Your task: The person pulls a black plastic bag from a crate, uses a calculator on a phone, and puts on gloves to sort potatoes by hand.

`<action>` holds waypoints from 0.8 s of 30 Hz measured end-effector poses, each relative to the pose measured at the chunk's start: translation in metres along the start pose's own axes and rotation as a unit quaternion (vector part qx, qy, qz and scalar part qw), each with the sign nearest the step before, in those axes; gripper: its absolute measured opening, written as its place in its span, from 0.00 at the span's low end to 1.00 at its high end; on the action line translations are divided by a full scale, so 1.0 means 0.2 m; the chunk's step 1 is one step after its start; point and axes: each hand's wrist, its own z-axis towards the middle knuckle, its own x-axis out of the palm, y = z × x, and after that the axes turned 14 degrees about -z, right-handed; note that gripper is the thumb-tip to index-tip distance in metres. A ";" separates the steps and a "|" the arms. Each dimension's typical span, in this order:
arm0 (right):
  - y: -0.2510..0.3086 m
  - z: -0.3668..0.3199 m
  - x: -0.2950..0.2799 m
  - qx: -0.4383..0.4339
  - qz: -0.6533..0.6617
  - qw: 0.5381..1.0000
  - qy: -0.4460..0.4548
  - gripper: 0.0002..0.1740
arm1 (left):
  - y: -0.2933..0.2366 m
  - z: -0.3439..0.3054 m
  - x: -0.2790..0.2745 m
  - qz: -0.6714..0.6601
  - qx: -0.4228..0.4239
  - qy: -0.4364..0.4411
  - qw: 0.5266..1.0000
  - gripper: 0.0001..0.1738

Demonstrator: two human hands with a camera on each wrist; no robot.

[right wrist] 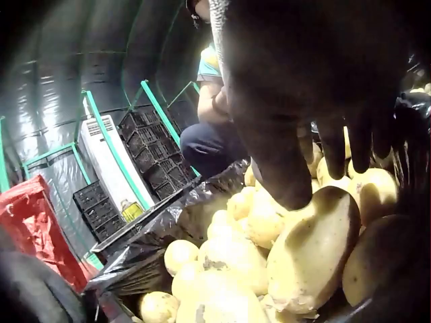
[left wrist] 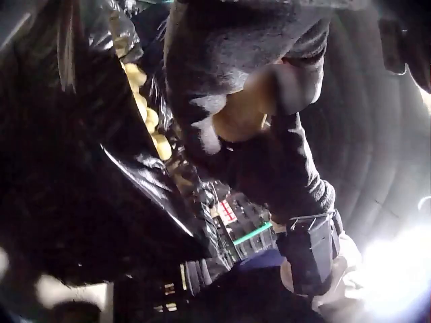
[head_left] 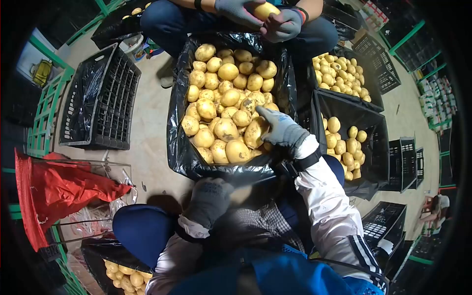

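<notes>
My gloved right hand [head_left: 284,130] reaches over the crate lined with black plastic [head_left: 179,147], which is full of potatoes [head_left: 228,98]. One finger stretches forward over the pile, and the hand is right beside a large potato [head_left: 255,132]. In the right wrist view, the thumb comes down at the top of that large potato [right wrist: 313,249], while the other fingers point downward. My gloved left hand [head_left: 209,199] is below the crate's near edge with its fingers curled. The left wrist view shows a tan, rounded potato [left wrist: 237,121], partly blurred, between its fingers.
Across the crate, a person with gloved hands [head_left: 282,24] holds a potato [head_left: 266,11]. More lined crates of potatoes [head_left: 339,76] stand at the right. An upright black crate [head_left: 110,98] and a red sack [head_left: 69,189] are at the left. Another potato crate [head_left: 125,278] sits low left.
</notes>
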 end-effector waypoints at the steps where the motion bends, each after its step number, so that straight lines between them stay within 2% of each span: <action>1: 0.01 0.01 0.02 0.000 -0.002 1.000 0.002 0.50 | -0.01 -0.01 -0.02 -0.057 0.023 0.014 0.998 0.06; 3: 0.02 0.05 0.05 -0.041 -0.099 0.994 0.023 0.53 | -0.03 -0.01 -0.06 -0.094 0.017 0.009 0.995 0.07; 5: 0.07 0.08 0.02 -0.018 -0.116 0.991 0.056 0.56 | -0.10 0.01 -0.16 -0.261 -0.072 -0.098 0.958 0.11; 7: 0.11 0.10 -0.04 0.018 -0.163 0.977 0.137 0.58 | -0.09 0.03 -0.21 -0.302 -0.054 -0.136 0.942 0.13; 9: 0.14 0.08 -0.04 0.027 -0.187 0.977 0.099 0.54 | -0.08 0.04 -0.21 -0.367 -0.087 -0.230 0.897 0.11; 10: 0.16 0.07 -0.07 0.033 -0.192 0.971 0.138 0.51 | -0.07 0.05 -0.19 -0.412 -0.069 -0.239 0.877 0.10; 11: 0.17 0.06 -0.08 0.040 -0.196 0.964 0.177 0.49 | -0.08 0.06 -0.18 -0.413 -0.069 -0.241 0.876 0.10; 12: 0.18 0.04 -0.08 0.041 -0.199 0.968 0.144 0.44 | -0.09 0.07 -0.17 -0.450 -0.060 -0.232 0.860 0.12; 14: 0.19 0.00 -0.11 0.036 -0.195 0.973 0.119 0.43 | -0.05 0.08 -0.12 -0.485 -0.050 -0.224 0.844 0.13; 15: 0.21 -0.02 -0.14 0.033 -0.191 0.976 0.095 0.43 | 0.02 0.09 -0.06 -0.508 -0.020 -0.232 0.829 0.17; 16: 0.22 -0.07 -0.16 0.045 -0.149 0.987 0.039 0.48 | 0.03 0.11 -0.06 -0.530 0.010 -0.241 0.813 0.22; 17: 0.24 -0.11 -0.20 0.033 -0.064 0.997 -0.005 0.49 | 0.01 0.10 -0.05 -0.530 0.011 -0.245 0.812 0.22; 19: 0.28 -0.19 -0.21 -0.008 0.103 0.992 -0.071 0.46 | -0.13 0.12 -0.12 -0.668 -0.018 -0.232 0.707 0.33; 21: 0.36 -0.25 -0.13 -0.010 0.285 0.953 -0.102 0.44 | -0.04 0.17 -0.04 -0.515 0.079 -0.161 0.838 0.38; 22: 0.42 -0.28 -0.09 0.007 0.362 0.927 -0.094 0.43 | -0.14 0.17 -0.08 -0.520 -0.013 -0.121 0.846 0.38; 23: 0.47 -0.31 -0.10 -0.002 0.293 0.950 -0.107 0.44 | -0.10 0.13 0.02 -0.469 0.023 -0.155 0.869 0.14; 24: 0.49 -0.33 -0.07 -0.029 0.275 0.953 -0.123 0.43 | -0.13 0.12 -0.02 -0.460 -0.012 -0.116 0.880 0.14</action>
